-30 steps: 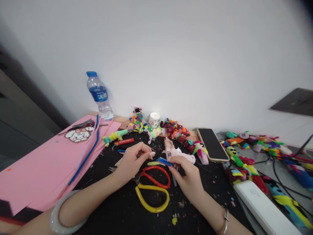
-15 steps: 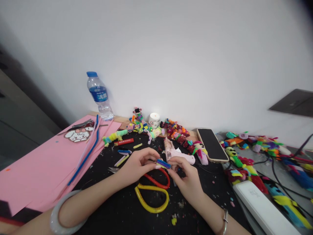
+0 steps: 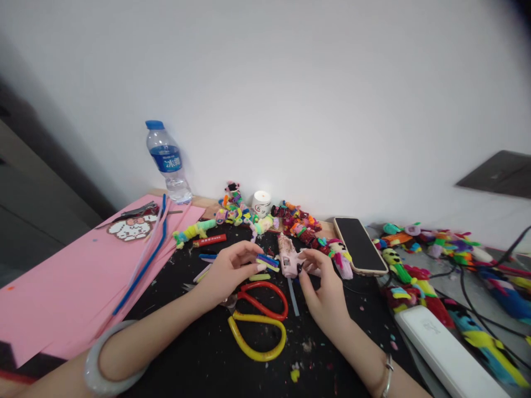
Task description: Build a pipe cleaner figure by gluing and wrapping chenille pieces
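Note:
My left hand [image 3: 232, 270] pinches a small bundle of short blue and yellow pipe cleaner pieces [image 3: 269, 262] between thumb and fingers. Just below it lies a yellow-green piece [image 3: 260, 277]. My right hand [image 3: 326, 284] has its thumb and fingers closed round the pale pink glue gun [image 3: 288, 264], whose handle is partly hidden by the hand. The gun's upper end is stained brown, and a translucent glue stick [image 3: 293, 298] extends from it toward me. Scissors with one red and one yellow handle [image 3: 258, 354] lie between my forearms, blades partly under my left wrist.
Pink sheets [image 3: 62, 276] cover the left side, with long pipe cleaners [image 3: 143, 268] on them. A water bottle [image 3: 168, 163] leans at the wall. Fuzzy figures [image 3: 298, 224], a phone [image 3: 360, 246], a white oblong device [image 3: 446, 348] and black cables [image 3: 468, 293] lie beyond and right.
My hands have moved apart. The right hand has let go of the pipe cleaner bundle and taken the glue gun; the left keeps the bundle, slightly farther left and up.

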{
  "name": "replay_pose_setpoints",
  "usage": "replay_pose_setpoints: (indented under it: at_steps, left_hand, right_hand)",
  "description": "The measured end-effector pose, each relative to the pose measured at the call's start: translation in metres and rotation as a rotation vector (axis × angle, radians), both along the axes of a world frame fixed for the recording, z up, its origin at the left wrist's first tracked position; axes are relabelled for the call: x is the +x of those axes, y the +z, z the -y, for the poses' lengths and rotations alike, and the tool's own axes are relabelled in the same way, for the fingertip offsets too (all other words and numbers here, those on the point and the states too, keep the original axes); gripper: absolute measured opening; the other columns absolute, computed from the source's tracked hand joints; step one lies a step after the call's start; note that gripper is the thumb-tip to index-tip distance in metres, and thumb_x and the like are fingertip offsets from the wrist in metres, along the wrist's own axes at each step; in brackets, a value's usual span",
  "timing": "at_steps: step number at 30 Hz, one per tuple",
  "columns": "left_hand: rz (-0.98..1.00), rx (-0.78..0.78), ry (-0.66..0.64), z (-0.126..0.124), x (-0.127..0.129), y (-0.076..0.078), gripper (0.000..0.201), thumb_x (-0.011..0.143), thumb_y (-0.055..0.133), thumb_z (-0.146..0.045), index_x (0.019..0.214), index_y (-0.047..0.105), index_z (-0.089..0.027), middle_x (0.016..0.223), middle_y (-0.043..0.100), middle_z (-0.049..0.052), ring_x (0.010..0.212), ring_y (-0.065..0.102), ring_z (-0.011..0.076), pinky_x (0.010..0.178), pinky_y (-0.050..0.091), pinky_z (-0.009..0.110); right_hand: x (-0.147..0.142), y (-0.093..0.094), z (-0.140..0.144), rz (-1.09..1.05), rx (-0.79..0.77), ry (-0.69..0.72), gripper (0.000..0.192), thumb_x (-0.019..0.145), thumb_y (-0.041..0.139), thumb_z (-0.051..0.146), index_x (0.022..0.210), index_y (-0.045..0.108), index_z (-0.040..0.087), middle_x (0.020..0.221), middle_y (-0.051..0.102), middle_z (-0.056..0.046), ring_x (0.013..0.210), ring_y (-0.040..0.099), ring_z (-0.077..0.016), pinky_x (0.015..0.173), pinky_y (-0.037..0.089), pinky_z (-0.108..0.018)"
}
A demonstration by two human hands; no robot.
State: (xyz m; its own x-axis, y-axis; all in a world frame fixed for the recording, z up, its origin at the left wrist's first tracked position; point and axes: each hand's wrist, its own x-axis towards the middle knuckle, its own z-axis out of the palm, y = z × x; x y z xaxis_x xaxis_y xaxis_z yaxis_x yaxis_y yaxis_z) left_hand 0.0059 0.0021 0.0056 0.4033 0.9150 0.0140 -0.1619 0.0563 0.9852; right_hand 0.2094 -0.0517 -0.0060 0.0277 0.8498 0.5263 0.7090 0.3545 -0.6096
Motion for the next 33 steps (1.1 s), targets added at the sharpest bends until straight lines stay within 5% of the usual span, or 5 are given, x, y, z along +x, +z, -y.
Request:
replay_pose_setpoints:
  at_steps: [5, 15, 20, 26, 33]
  left_hand:
    - [0.058, -0.099, 0.038, -0.003, -0.002, -0.004, 0.028, 0.069, 0.072, -0.021, 0.095, 0.062, -0.017, 0.092, 0.068, 0.003, 0.089, 0.062, 0.0166, 0.087, 0.048, 0.033]
    - [0.14, -0.157, 0.049, -0.001, -0.002, -0.001, 0.042, 0.075, 0.067, -0.029, 0.116, 0.061, -0.018, 0.099, 0.067, 0.004, 0.093, 0.061, 0.0196, 0.092, 0.048, 0.039]
    - [0.119, -0.152, 0.043, -0.001, -0.003, -0.001, 0.037, 0.076, 0.066, -0.024, 0.113, 0.059, -0.023, 0.1, 0.06, 0.001, 0.088, 0.059, 0.0142, 0.083, 0.052, 0.031]
    - [0.125, -0.135, 0.053, -0.003, -0.001, 0.0, 0.025, 0.074, 0.068, -0.022, 0.095, 0.054, -0.02, 0.087, 0.056, -0.002, 0.076, 0.056, 0.0089, 0.07, 0.053, 0.023]
    - [0.111, -0.134, 0.029, -0.004, -0.001, -0.002, 0.025, 0.073, 0.069, -0.023, 0.091, 0.053, -0.017, 0.083, 0.059, -0.001, 0.074, 0.056, 0.0092, 0.069, 0.051, 0.021]
  right_hand:
    - [0.011, -0.004, -0.012, 0.255, -0.053, -0.116, 0.047, 0.07, 0.044, 0.007, 0.116, 0.044, 0.017, 0.114, 0.053, -0.013, 0.109, 0.048, -0.0277, 0.089, 0.039, -0.045]
    - [0.013, -0.003, -0.013, 0.397, -0.261, -0.18, 0.045, 0.069, 0.055, 0.021, 0.114, 0.052, 0.023, 0.109, 0.059, -0.009, 0.102, 0.052, -0.0301, 0.082, 0.037, -0.047]
    - [0.019, -0.009, -0.018, 0.278, -0.189, -0.177, 0.034, 0.073, 0.059, 0.024, 0.106, 0.058, 0.019, 0.102, 0.064, -0.009, 0.096, 0.056, -0.0289, 0.082, 0.04, -0.043]
    - [0.016, -0.003, -0.013, -0.015, -0.137, 0.068, 0.018, 0.078, 0.061, 0.03, 0.093, 0.062, 0.02, 0.086, 0.066, -0.005, 0.077, 0.06, -0.0202, 0.071, 0.046, -0.032]
    - [0.007, 0.006, -0.008, -0.002, -0.133, 0.096, 0.013, 0.078, 0.06, 0.03, 0.074, 0.061, 0.018, 0.07, 0.062, -0.004, 0.064, 0.057, -0.0176, 0.057, 0.043, -0.028]
